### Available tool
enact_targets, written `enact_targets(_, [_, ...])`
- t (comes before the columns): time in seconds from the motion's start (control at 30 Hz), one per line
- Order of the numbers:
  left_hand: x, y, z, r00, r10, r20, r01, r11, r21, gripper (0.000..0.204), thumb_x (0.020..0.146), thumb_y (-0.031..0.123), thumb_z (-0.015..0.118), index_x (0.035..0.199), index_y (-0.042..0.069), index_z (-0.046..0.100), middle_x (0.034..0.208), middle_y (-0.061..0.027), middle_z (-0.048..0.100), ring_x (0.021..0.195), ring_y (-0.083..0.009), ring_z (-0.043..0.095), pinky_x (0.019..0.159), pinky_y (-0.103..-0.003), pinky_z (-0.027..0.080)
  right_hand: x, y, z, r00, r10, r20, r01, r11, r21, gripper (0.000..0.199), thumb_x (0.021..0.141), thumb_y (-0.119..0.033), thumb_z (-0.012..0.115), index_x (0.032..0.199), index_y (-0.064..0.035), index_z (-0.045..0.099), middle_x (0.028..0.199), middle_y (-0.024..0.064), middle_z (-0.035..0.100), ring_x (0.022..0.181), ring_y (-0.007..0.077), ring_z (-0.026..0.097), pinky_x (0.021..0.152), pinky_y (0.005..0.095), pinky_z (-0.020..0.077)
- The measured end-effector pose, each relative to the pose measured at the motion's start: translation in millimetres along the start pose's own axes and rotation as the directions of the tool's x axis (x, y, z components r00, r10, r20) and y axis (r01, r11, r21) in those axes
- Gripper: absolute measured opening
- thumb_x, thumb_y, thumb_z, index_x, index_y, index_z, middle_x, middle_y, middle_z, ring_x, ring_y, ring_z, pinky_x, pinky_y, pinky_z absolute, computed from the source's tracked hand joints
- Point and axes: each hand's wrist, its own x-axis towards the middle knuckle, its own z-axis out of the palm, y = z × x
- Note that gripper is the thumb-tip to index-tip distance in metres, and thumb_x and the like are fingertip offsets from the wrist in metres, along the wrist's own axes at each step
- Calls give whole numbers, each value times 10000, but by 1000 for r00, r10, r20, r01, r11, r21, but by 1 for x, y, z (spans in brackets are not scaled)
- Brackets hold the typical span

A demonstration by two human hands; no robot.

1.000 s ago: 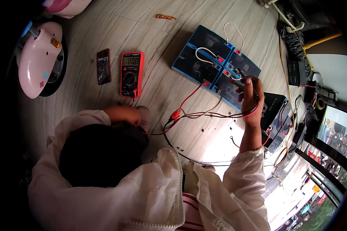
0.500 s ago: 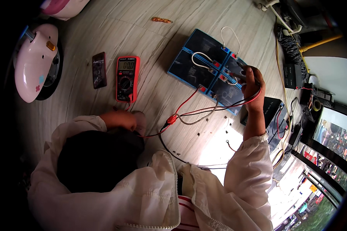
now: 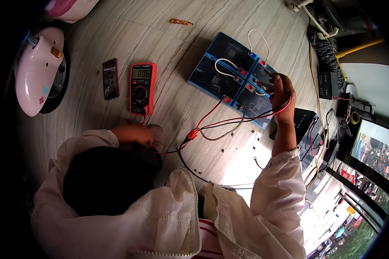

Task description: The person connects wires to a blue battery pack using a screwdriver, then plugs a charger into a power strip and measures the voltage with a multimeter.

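Note:
My right hand is closed round dark multimeter test probes, their tips down among the terminals on the right side of a battery pack. Red and black test leads trail from this hand. The pack is several black batteries with blue edges, set side by side and joined by short white wires. My left hand rests low by my knee, its fingers hidden. Just beyond it lies a red and black multimeter with a lit display. A red connector sits on cables leading from the pack.
A phone lies left of the meter, beside a pink scooter's front wheel cover. Further black batteries and loose cables stand at the right. Small screws are scattered on the floor. A copper-coloured coil lies at the back.
The digits on the meter's display have changed. My right hand has shifted very slightly at the terminals, still gripping the probes. My left hand stays put.

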Motion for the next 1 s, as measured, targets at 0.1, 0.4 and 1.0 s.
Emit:
enact_targets(0.1, [-2,0,0,1000,6,-19,-6,1000,3,255,792,354,709,947,161,769,888,-94,728,834,-327,692,717,-479,527,0,1,-1,1000,10,-11,-10,1000,0,350,1028,-306,549,1131,17,636,914,100,640,765,138,630,669,258,505])
enact_targets(0.4, [-10,17,-10,994,-111,-18,111,994,9,240,800,350,703,944,168,768,884,-87,726,827,-318,692,710,-478,525,1,2,-2,999,-15,-28,14,1000,-24,352,1024,-347,539,1164,-43,647,960,65,664,683,87,597,502,196,358])
enact_targets(1.0, [0,5,-4,995,-59,85,58,998,17,227,803,369,706,913,177,757,871,-75,722,823,-314,693,703,-474,525,28,3,-7,996,84,-1,-84,994,-64,367,1016,-346,512,1192,-44,626,1020,80,672,642,118,607,475,215,356])
